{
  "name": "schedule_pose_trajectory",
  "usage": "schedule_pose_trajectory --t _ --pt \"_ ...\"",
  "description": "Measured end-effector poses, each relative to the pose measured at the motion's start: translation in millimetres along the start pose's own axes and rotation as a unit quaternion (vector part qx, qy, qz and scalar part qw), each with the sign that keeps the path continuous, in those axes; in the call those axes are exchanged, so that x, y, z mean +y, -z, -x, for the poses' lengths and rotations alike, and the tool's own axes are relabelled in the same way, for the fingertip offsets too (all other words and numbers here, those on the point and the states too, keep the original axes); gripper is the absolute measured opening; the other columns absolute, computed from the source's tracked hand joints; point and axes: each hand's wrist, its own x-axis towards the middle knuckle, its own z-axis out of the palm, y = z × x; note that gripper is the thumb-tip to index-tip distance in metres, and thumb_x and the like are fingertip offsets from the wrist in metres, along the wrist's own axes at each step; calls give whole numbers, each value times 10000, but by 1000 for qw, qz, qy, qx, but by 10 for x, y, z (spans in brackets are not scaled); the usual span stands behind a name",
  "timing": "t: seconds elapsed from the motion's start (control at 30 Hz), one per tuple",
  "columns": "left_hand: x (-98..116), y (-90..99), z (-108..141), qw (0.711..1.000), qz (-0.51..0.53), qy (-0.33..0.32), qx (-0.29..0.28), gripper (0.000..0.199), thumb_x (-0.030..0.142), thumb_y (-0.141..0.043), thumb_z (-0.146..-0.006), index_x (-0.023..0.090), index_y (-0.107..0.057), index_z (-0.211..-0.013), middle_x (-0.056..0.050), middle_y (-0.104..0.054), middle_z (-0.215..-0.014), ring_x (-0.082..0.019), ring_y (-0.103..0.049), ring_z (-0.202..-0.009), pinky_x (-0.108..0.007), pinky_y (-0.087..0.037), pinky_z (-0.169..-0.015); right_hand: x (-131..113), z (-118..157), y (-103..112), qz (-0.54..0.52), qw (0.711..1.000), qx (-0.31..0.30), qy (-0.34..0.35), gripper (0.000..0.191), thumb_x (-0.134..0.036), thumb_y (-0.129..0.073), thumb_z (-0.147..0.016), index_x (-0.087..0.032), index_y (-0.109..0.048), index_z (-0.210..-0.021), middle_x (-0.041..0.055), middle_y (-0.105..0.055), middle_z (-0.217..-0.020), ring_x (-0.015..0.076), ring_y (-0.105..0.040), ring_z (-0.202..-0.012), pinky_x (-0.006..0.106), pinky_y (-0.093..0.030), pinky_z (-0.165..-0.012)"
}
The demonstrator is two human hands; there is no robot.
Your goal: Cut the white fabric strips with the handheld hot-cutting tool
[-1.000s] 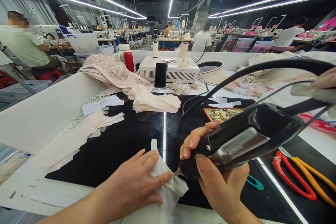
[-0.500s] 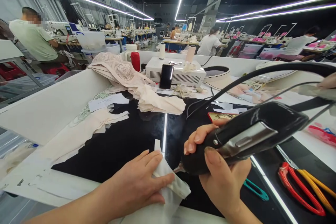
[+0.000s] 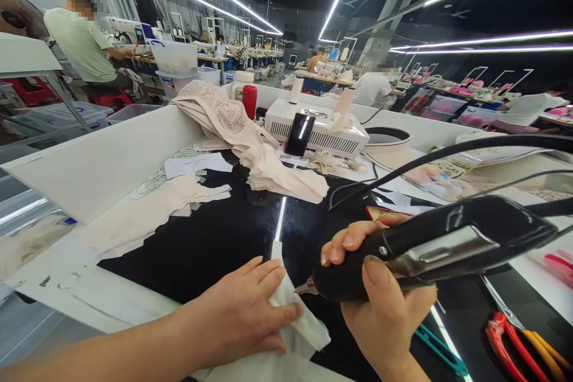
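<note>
My left hand (image 3: 250,307) lies flat with its fingers stretched out, pressing a pale cream cloth piece (image 3: 308,325) against the black work surface (image 3: 215,245). A narrow end of the cloth points away from me, past my fingertips. My right hand (image 3: 380,298) is wrapped round a black corded handheld cutter (image 3: 430,245) with a silver lever on its side. Its pointed metal tip is at the right edge of the cloth, just beyond my left index fingertip. Whether the tip touches the cloth I cannot tell. My left palm hides part of the cloth.
Red-and-orange-handled scissors (image 3: 508,337) and a teal thread snipper (image 3: 441,349) lie right. Stacked cream pieces (image 3: 286,176) and more cloth (image 3: 152,209) lie beyond and left. A phone (image 3: 299,134) leans on a white box (image 3: 317,122). The cutter's thick cable (image 3: 465,144) arches overhead; people sew behind.
The whole view has shifted and tilted slightly. Against my left index fingertip, the cutter tip sits a little farther up the cloth's edge. A pale blurred shape by the cable at right is gone.
</note>
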Motion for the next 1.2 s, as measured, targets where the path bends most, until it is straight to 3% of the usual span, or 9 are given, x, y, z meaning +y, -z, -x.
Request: schedule_pose_trajectory --t 0.23,0.6,0.93,1.2 --pt "17 -11 -10 1000 -11 4 -14 542 576 -731 -967 319 -597 -1426 -155 -602 -1319 -305 -558 -1324 -516 -545 -1101 32 -34 -45 7 1000 10 -13 308 -275 -800 -914 -268 -605 -1152 -34 -638 -818 142 -630 -637 285 -592 -592" --pt "37 -49 -32 1000 -18 6 14 554 610 -719 -956 313 -604 -1409 -162 -607 -1270 -321 -577 -1290 -530 -574 -1056 116 -104 -91 1 1000 19 -12 334 -277 -817 -885 -268 -602 -1141 -32 -631 -817 144 -612 -640 287 -579 -578" --pt "33 -102 24 998 27 26 42 527 576 -728 -958 339 -617 -1415 -182 -548 -1370 -348 -544 -1364 -539 -532 -1116 119 -162 -113 -9 999 31 -2 347 -256 -819 -868 -267 -598 -1135 -44 -638 -804 139 -631 -626 278 -589 -587" --pt "16 -97 17 998 42 41 22 571 584 -725 -953 351 -592 -1457 -211 -489 -1428 -379 -515 -1407 -532 -550 -1092 183 -188 -133 -15 1000 24 -6 353 -267 -834 -870 -265 -608 -1142 -31 -645 -826 142 -614 -653 282 -576 -579"
